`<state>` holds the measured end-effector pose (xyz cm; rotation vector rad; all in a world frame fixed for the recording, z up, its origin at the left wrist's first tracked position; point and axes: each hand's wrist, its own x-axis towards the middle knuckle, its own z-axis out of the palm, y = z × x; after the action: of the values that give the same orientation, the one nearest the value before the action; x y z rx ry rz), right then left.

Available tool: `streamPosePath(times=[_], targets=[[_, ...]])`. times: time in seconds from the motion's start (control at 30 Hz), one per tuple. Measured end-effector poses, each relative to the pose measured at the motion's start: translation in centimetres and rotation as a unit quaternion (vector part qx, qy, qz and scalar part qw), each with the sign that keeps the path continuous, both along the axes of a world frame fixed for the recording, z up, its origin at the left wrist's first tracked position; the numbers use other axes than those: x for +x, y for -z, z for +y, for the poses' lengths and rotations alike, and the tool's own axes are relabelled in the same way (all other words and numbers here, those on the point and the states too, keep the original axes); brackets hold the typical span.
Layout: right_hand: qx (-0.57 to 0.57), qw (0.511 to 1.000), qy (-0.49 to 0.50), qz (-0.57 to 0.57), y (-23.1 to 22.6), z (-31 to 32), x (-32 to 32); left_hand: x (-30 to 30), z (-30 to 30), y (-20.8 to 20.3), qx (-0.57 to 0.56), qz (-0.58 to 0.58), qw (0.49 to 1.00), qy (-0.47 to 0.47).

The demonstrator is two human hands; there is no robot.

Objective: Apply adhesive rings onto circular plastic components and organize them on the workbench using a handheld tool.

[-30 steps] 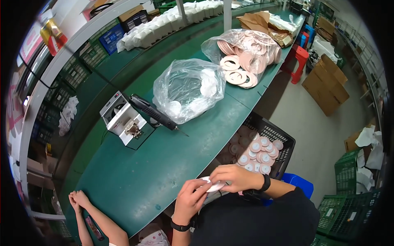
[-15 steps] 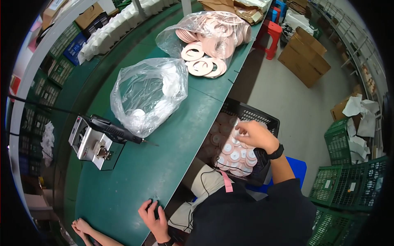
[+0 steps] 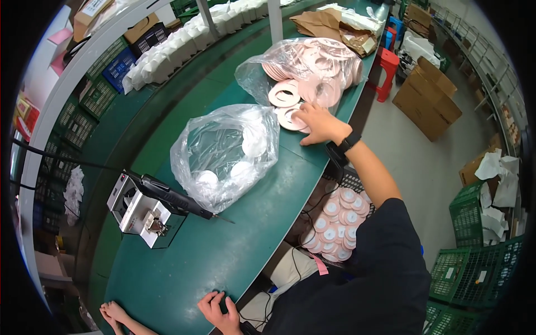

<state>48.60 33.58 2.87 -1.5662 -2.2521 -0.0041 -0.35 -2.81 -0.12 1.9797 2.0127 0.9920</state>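
A pink ring (image 3: 282, 119) lay on the green table (image 3: 212, 262) at the mouth of a clear bag (image 3: 251, 78), under the fingers of the right hand (image 3: 305, 124). Thumb and fingers stood apart there; whether they had closed on the ring's edge could not be told. Around that wrist sat a black wristband (image 3: 350, 140). Just above, toward 12 o'clock, a slotted ring (image 3: 273, 95) lay flat, and the bag, filled with more pink rings, spread toward 1 o'clock.

At 8 o'clock from the ring, a second clear bag (image 3: 184, 145) stood open with white discs (image 3: 255, 142) inside. Farther along that line lay a black power screwdriver (image 3: 173, 195), slanting beside a silver machine (image 3: 134, 215).

At 5 o'clock, below the table's edge, a black crate (image 3: 352, 178) held pink discs with white centres (image 3: 335, 223).

The left hand (image 3: 220, 312) rested at 7 o'clock by the table's edge, fingers loosely curled and parted, holding nothing. Another person's clasped hands (image 3: 114, 312) lay between 7 and 8. At 2 o'clock stood a red stool (image 3: 385, 70); at 3, a cardboard box (image 3: 427, 100).
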Motion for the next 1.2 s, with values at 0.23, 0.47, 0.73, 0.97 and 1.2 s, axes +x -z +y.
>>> streamPosePath(times=[0.23, 0.47, 0.73, 0.97, 1.2], targets=[[0.023, 0.996, 0.090, -0.011, 1.3, -0.7, 1.2, -0.2, -0.1, 0.4, 0.005, -0.008, 1.000, -0.025], [-0.106, 0.988, 0.028, 0.106, -3.1, -2.3, 0.6, 0.0, 0.0, 0.3, 0.007, -0.008, 0.999, -0.037], [0.063, 0.995, 0.016, 0.078, -7.5, -4.9, -3.1, 0.8, 0.6, 0.3, 0.024, -0.007, 0.998, -0.059], [-0.429, 0.760, -0.190, 0.450, -6.5, -13.0, -13.7, -0.6, -0.3, 0.7, 0.043, -0.010, 0.997, -0.065], [-0.517, 0.620, -0.245, 0.536, 1.0, -16.2, -23.7, 0.6, 0.2, -0.5, 0.039, -0.059, 0.994, -0.089]])
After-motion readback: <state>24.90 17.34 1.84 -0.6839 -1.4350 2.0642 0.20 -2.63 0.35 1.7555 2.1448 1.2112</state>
